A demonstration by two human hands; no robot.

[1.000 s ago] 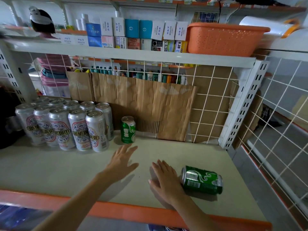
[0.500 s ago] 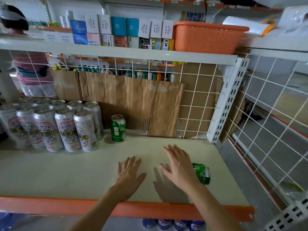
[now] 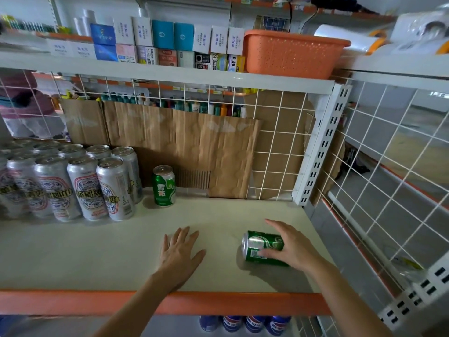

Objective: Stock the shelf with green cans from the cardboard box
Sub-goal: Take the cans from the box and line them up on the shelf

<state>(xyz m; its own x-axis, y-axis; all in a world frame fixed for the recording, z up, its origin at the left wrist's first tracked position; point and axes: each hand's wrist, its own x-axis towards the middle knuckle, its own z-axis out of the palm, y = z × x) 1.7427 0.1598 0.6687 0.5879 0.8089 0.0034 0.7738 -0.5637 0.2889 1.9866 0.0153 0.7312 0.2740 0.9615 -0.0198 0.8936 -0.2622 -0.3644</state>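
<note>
The stocking looks to be at an early stage. On the shelf (image 3: 73, 259), the silver cans (image 3: 80, 186) fill the nine o'clock side in tight rows. Just beside them, at about eleven o'clock from the left hand (image 3: 181, 251), one upright green can (image 3: 164, 186) stands near the cardboard sheet (image 3: 194, 147) at the back; that one I judge to be placed. The left hand lies flat on the shelf board, palm down with fingers straight and spread, holding nothing.

At three o'clock from it, well apart, a lying green can (image 3: 263, 248) rests on its side near the front edge, its silver end turned toward nine o'clock. The right hand (image 3: 291, 246) is cupped over it, thumb across the near wall and fingers arched past the far side, so it appears to grip the can. This can is not yet stood up or moved into line, so that step is left. The bare board from twelve to two o'clock suggests room for many more. The cardboard box is out of view, so I cannot tell how many cans remain.

Both green cans are short and glossy, with white markings on green and plain metal ends. The lying one shows a barcode patch, and neither shows a visible dent. On its side it would likely roll if released.
</note>
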